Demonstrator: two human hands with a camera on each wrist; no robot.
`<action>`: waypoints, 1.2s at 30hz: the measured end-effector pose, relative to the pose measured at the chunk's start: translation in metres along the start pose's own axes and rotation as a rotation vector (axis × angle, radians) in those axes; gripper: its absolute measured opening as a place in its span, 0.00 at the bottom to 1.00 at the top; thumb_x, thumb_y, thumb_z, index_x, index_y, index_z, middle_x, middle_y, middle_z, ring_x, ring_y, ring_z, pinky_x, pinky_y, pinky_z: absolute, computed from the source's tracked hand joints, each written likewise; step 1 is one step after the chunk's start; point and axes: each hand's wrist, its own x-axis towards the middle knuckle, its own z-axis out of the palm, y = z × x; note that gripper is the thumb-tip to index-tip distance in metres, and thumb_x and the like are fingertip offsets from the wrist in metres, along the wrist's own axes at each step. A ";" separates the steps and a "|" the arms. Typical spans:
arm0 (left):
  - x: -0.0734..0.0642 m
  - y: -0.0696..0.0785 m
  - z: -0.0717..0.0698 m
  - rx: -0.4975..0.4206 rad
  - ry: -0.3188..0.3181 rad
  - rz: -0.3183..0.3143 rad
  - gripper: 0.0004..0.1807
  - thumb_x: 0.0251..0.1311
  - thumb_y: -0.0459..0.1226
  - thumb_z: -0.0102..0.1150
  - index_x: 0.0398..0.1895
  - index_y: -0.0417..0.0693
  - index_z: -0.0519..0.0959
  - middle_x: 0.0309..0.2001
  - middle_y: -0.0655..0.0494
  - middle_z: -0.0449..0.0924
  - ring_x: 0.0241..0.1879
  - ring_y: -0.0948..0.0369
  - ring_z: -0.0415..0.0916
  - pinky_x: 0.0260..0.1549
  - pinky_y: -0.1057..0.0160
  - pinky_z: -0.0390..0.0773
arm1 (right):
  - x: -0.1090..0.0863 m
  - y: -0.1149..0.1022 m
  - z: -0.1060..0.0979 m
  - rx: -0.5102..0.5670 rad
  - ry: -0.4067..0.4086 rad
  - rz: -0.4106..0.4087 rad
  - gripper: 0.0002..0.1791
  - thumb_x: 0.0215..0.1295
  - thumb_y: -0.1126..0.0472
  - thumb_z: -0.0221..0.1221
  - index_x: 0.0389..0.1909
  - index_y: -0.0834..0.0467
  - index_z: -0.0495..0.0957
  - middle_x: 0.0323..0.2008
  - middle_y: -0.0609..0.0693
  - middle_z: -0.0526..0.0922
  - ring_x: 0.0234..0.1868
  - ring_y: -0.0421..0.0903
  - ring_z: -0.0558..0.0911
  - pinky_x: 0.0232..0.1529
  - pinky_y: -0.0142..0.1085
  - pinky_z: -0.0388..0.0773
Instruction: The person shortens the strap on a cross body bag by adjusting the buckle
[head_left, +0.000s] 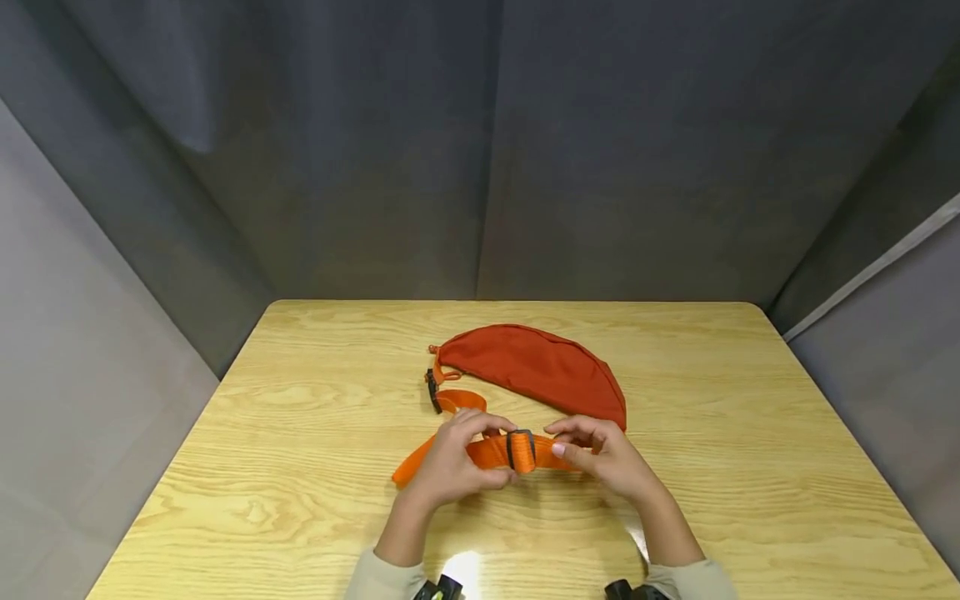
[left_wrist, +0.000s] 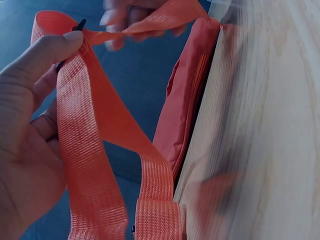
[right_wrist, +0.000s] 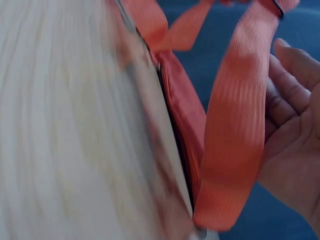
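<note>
Because the orange strap (head_left: 487, 454) ran in folds and loops between the left hand (head_left: 456, 458) and the red pouch (head_left: 525, 367), a twist looked like the main risk: webbing fed crooked through the black slider (head_left: 532, 448) could have bunched and jammed. The strap was raised over the near part of the bench (head_left: 300, 517), with the pouch lying just beyond and a black buckle (head_left: 432, 392) near its left end. The left hand pinched strap and slider between thumb and fingers; had that pinch slackened, the slider might have tipped. The right hand (head_left: 606, 458) had thumb and fingers at the strap beside the slider, though whether they were clamped on it could not be told. Too hard a tug might also have dragged the pouch along. No brand, label or writing could be read in any view
</note>
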 end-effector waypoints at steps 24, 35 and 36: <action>0.002 -0.005 0.007 0.012 -0.076 -0.110 0.27 0.35 0.34 0.75 0.44 0.58 0.81 0.37 0.70 0.75 0.39 0.65 0.68 0.38 0.63 0.70 | 0.003 -0.001 0.009 0.038 -0.013 -0.041 0.06 0.63 0.72 0.54 0.40 0.65 0.76 0.31 0.57 0.78 0.27 0.48 0.74 0.24 0.36 0.73; 0.000 -0.011 0.005 0.018 -0.065 -0.096 0.27 0.36 0.34 0.74 0.46 0.56 0.81 0.39 0.68 0.75 0.40 0.65 0.69 0.43 0.59 0.70 | -0.001 -0.021 0.023 -0.285 0.022 -0.081 0.32 0.46 0.68 0.71 0.55 0.59 0.71 0.39 0.49 0.78 0.37 0.48 0.78 0.37 0.40 0.76; 0.000 -0.011 0.004 0.014 -0.065 -0.090 0.27 0.36 0.34 0.74 0.47 0.55 0.81 0.39 0.67 0.76 0.40 0.65 0.69 0.39 0.61 0.71 | -0.001 -0.018 0.023 -0.300 0.028 -0.097 0.33 0.45 0.67 0.72 0.55 0.59 0.71 0.39 0.48 0.78 0.36 0.47 0.78 0.37 0.39 0.76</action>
